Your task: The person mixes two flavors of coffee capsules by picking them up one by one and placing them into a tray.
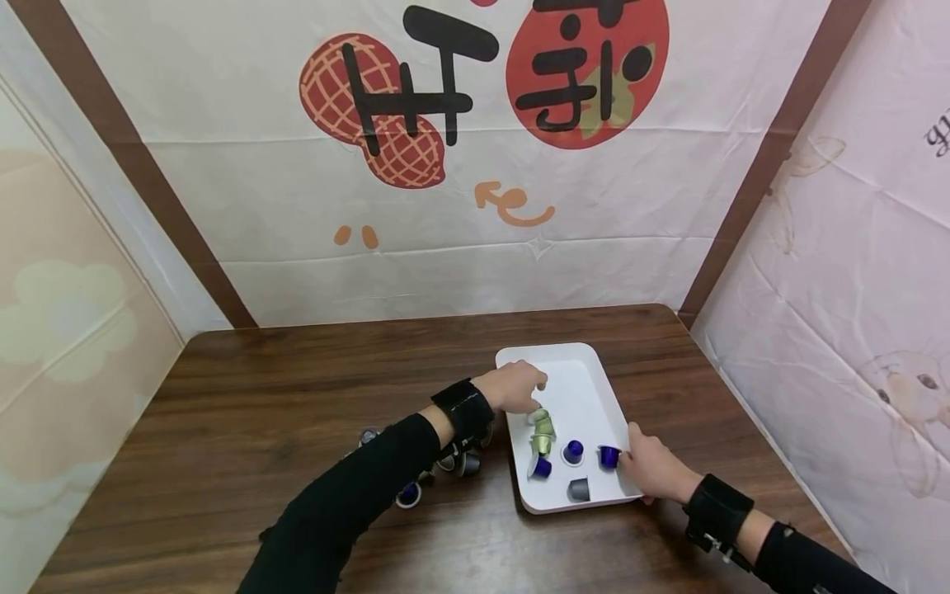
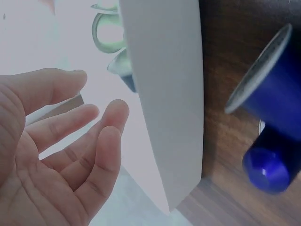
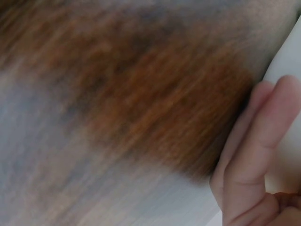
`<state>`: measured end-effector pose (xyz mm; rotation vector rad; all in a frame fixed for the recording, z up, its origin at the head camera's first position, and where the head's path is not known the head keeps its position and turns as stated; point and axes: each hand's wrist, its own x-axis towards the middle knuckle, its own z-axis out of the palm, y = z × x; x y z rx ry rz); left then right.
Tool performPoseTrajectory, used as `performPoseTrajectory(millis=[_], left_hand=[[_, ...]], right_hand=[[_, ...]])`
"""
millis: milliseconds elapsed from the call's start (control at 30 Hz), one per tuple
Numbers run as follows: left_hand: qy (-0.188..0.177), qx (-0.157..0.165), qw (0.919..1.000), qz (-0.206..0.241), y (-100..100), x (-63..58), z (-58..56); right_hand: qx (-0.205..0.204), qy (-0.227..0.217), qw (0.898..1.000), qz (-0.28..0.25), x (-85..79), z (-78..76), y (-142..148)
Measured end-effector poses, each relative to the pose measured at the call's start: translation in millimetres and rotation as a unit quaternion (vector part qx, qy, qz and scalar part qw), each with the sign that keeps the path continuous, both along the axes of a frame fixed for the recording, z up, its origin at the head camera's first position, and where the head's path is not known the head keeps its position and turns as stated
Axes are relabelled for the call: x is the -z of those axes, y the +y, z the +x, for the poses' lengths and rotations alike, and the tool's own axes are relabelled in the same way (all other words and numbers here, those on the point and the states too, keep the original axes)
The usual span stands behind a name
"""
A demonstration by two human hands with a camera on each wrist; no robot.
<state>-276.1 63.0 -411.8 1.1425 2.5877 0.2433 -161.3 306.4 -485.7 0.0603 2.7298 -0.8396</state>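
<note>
My left hand (image 1: 512,386) hovers over the left side of a white tray (image 1: 579,363), its fingers loosely bent with nothing between them. Just below it in the head view lie green coffee capsules (image 1: 542,444), close to the tray's left wall. Blue capsules (image 1: 573,451) and a grey capsule (image 1: 578,490) sit in the near half. At the near right corner, my right hand (image 1: 656,467) holds the tray by its side wall. The right wrist view shows its fingers (image 3: 251,150) along the tray's outer side.
Left of the tray, more capsules (image 1: 408,495) lie on the brown wooden table (image 1: 297,388), partly hidden beneath my left forearm. Large blue capsules (image 2: 268,169) show beside the tray wall in the left wrist view. A printed cloth (image 1: 445,280) hangs behind the table.
</note>
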Motion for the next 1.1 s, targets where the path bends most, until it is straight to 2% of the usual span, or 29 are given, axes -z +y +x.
performPoseTrajectory(millis=[200, 367, 600, 733, 900, 1100], left_hand=[[-0.001, -0.010, 0.9999, 0.010, -24, -7.7, -10.5], [-0.015, -0.014, 0.9998, 0.002, -47, -9.3, -15.5], [-0.084, -0.009, 0.9944, -0.063, -69, -3.2, -12.0], [-0.114, -0.013, 0.9904, -0.077, -77, 6.2, -7.4], [-0.086, -0.004, 0.9937, -0.071, -79, 17.5, -3.0], [-0.062, -0.017, 0.9953, -0.072, -78, 27.7, -2.5]], right_hand=[[-0.002, 0.010, 1.000, 0.005, -0.1, -0.3, 0], [0.003, -0.001, 1.000, 0.007, -2.7, 0.1, -1], [0.003, -0.007, 1.000, 0.008, -4.3, 2.7, -3], [0.004, -0.006, 1.000, 0.007, -4.1, 3.0, -3], [0.005, -0.006, 1.000, 0.009, -3.6, 2.1, -3], [0.004, -0.006, 1.000, 0.011, -2.1, 2.4, -3]])
